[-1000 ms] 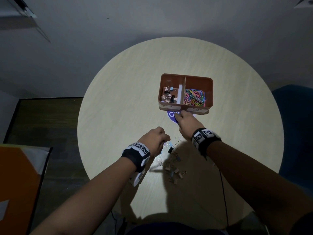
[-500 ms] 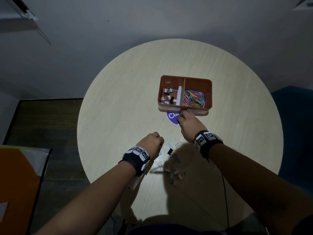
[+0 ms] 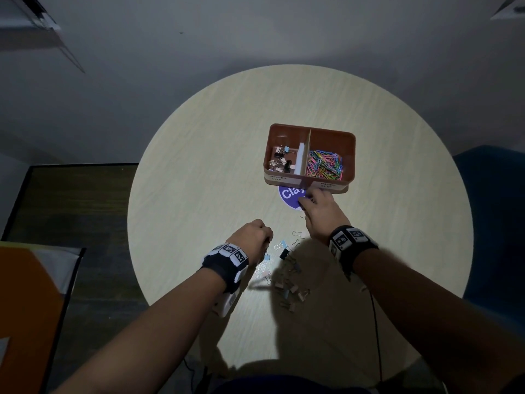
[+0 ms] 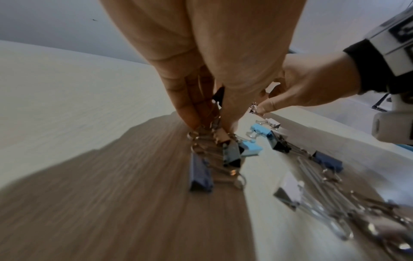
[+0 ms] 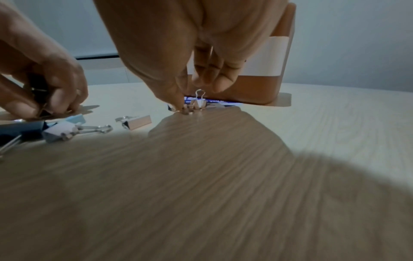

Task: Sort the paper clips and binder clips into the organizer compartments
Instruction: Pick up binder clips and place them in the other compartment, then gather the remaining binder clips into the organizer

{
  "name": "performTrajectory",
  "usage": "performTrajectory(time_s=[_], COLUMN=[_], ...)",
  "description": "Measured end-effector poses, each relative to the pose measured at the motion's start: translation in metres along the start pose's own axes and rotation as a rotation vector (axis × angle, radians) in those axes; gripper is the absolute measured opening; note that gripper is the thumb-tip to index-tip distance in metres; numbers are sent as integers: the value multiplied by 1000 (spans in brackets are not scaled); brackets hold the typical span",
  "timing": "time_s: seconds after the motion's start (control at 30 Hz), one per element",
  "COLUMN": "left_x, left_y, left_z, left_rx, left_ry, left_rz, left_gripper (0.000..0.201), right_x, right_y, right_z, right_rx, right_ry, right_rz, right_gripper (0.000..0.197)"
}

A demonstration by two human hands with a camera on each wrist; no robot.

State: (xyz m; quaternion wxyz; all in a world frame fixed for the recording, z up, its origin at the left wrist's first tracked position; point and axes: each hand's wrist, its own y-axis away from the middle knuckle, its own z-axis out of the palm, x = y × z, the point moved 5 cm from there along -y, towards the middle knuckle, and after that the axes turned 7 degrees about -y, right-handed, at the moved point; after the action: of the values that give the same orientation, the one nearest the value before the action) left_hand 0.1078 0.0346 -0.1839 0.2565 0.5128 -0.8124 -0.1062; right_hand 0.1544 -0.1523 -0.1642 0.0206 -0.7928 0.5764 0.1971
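Round desk [image 3: 199, 166]: left hand [image 3: 251, 237] has slid back, gripping binder clips [image 4: 225, 150]; right hand [image 3: 321, 211] now apparently pinches a small binder clip [image 5: 197, 104] beside the organizer [image 3: 350, 155].

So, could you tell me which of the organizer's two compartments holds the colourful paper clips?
The right compartment, labelled for paper clips, holds the multicoloured pile; the left compartment holds only binder clips.

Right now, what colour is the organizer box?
The organizer box is reddish brown, with white label strips on its front; the head view shows it best.
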Motion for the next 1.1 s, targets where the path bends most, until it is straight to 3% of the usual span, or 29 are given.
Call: performTrajectory(time_s=[0.17, 0.37, 0.57, 0.67, 0.73, 0.9, 1.1], left_x=[0, 4, 18, 19, 16, 8, -6], left_y=[-2, -7, -9, -25, -40, -66, -42], left_z=[-5, -23, -88, -135, -158, -172, -156], left_rx=[19, 99, 394, 558, 596, 489, 520], left_ry=[31, 94, 208, 197, 178, 108, 145], left_rz=[-26, -74, -73, -57, -80, -114, -166], left_gripper=[18, 17, 11, 7, 11, 27, 16], right_x=[3, 0, 1, -6, -14, -36, -49], right_y=[1, 3, 15, 18, 17, 2, -41], right_z=[7, 3, 3, -11, -30, -86, -127], right_rx=[-138, -191, -188, -106, -13, 177, 323], right_ry=[-14, -24, -64, -140, -210, -331, -335], right_rz=[11, 97, 154, 149, 135, 65, 11], right_gripper=[31, 28, 33, 34, 31, 18, 26])
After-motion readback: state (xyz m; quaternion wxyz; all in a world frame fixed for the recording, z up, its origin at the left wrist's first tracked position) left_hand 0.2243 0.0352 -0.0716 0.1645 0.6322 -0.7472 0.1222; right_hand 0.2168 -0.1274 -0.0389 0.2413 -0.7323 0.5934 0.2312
